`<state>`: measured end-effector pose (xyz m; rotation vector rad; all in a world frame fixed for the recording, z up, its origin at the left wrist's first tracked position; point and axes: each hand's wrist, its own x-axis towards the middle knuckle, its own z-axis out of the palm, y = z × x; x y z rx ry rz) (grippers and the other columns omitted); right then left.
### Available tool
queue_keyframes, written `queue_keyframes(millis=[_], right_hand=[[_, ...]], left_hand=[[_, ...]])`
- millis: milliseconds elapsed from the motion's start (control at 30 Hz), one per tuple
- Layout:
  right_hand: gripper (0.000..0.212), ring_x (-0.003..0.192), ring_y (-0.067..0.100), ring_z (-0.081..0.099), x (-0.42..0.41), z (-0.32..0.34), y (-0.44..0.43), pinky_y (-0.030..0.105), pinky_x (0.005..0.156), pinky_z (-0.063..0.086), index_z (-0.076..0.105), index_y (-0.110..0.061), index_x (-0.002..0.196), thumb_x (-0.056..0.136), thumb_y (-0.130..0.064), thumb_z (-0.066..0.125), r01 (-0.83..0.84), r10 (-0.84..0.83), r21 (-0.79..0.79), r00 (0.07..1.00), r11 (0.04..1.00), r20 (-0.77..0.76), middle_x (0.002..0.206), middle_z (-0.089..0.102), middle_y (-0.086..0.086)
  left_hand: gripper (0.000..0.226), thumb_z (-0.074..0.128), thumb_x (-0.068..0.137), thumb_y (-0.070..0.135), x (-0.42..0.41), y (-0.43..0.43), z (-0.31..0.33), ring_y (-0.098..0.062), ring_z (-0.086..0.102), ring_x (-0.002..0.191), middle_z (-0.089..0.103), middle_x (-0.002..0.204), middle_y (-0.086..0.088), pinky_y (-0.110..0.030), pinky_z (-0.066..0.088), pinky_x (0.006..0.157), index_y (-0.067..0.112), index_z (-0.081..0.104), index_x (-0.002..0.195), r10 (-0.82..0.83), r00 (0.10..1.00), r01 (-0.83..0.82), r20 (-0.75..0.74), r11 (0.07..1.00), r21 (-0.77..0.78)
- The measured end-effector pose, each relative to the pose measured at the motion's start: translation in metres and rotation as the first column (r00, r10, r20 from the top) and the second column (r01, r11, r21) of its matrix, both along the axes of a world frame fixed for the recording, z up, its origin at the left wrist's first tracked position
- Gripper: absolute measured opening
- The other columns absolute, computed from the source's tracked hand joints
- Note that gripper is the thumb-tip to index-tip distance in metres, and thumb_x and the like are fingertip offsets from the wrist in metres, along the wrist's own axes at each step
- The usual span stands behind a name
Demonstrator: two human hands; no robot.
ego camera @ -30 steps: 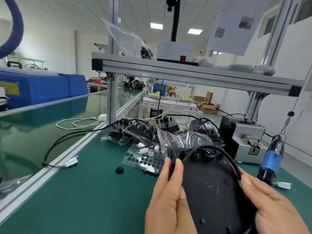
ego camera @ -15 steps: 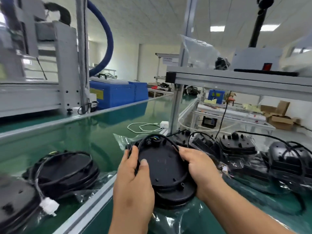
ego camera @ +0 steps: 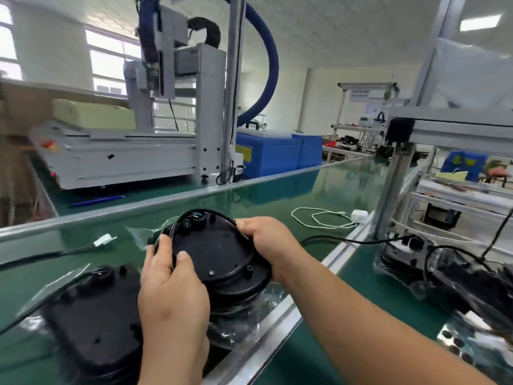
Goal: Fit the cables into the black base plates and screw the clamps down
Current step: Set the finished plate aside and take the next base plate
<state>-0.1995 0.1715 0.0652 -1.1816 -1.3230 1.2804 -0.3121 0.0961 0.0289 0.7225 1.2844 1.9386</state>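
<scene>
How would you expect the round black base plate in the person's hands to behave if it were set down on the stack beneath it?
The base plate looks like rigid moulded plastic, so it should keep its shape. Both the left hand and right hand hold it. Resting on the stack with crinkled clear film nearby, it may slide.

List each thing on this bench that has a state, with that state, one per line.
Left hand: gripping the black base plate's near-left edge, thumb on top.
Right hand: gripping its right edge, fingers on the cable.
Black base plate: held tilted, resting on a stack of others.
Black cable: runs round the plate's far rim.
Second base plate: lying flat in clear plastic.
White cable: loosely coiled on the belt.
</scene>
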Motion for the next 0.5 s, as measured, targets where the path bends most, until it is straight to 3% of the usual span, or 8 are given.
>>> queue_keyframes(millis=[233, 300, 367, 433, 500], right_hand=[[0.025, 0.067, 0.023, 0.068, -0.028, -0.013, 0.015, 0.030, 0.057, 0.056, 0.076, -0.008, 0.095, 0.091, -0.008, 0.051, -0.072, 0.075, -0.063, 0.996, 0.995, 0.055, 0.086, 0.073, 0.015], [0.026, 0.084, 0.028, 0.070, -0.035, -0.014, 0.019, 0.041, 0.072, 0.060, 0.075, -0.011, 0.103, 0.093, -0.012, 0.051, -0.081, 0.087, -0.059, 0.989, 0.995, 0.118, 0.098, 0.073, 0.014], [0.025, 0.092, 0.030, 0.069, -0.040, -0.013, 0.022, 0.046, 0.085, 0.056, 0.074, -0.011, 0.105, 0.093, -0.014, 0.052, -0.084, 0.092, -0.047, 0.980, 0.995, 0.177, 0.102, 0.072, 0.014], [0.021, 0.085, 0.026, 0.067, -0.043, -0.011, 0.026, 0.040, 0.083, 0.055, 0.074, -0.011, 0.102, 0.093, -0.017, 0.055, -0.081, 0.088, -0.039, 0.971, 0.996, 0.221, 0.094, 0.073, 0.010], [0.021, 0.084, 0.027, 0.067, -0.044, -0.009, 0.028, 0.042, 0.085, 0.054, 0.074, -0.011, 0.098, 0.092, -0.025, 0.059, -0.075, 0.089, -0.072, 0.969, 0.995, 0.232, 0.092, 0.072, 0.010]], left_hand=[[0.045, 0.044, 0.097, 0.018, -0.025, 0.009, -0.011, -0.009, 0.036, 0.135, 0.034, 0.150, 0.014, -0.039, 0.028, 0.113, 0.027, 0.040, 0.141, 0.083, 0.996, -0.084, -0.019, 0.993, -0.081], [0.046, 0.042, 0.098, 0.021, -0.027, 0.009, -0.011, -0.007, 0.028, 0.139, 0.024, 0.154, 0.014, -0.036, 0.022, 0.116, 0.027, 0.036, 0.144, 0.119, 0.990, -0.128, -0.072, 0.983, -0.131], [0.048, 0.039, 0.099, 0.024, -0.026, 0.007, -0.008, -0.011, 0.019, 0.143, 0.010, 0.158, 0.013, -0.029, 0.015, 0.114, 0.027, 0.031, 0.146, 0.136, 0.973, -0.173, -0.185, 0.964, -0.203], [0.051, 0.037, 0.100, 0.025, -0.020, 0.003, -0.004, -0.017, 0.008, 0.146, -0.004, 0.160, 0.006, -0.030, 0.012, 0.114, 0.023, 0.024, 0.149, 0.119, 0.929, -0.220, -0.350, 0.939, -0.263], [0.057, 0.039, 0.099, 0.023, -0.012, -0.001, -0.005, -0.019, -0.008, 0.146, -0.015, 0.159, -0.002, -0.030, 0.000, 0.116, 0.015, 0.017, 0.151, 0.118, 0.855, -0.258, -0.505, 0.941, -0.217]])
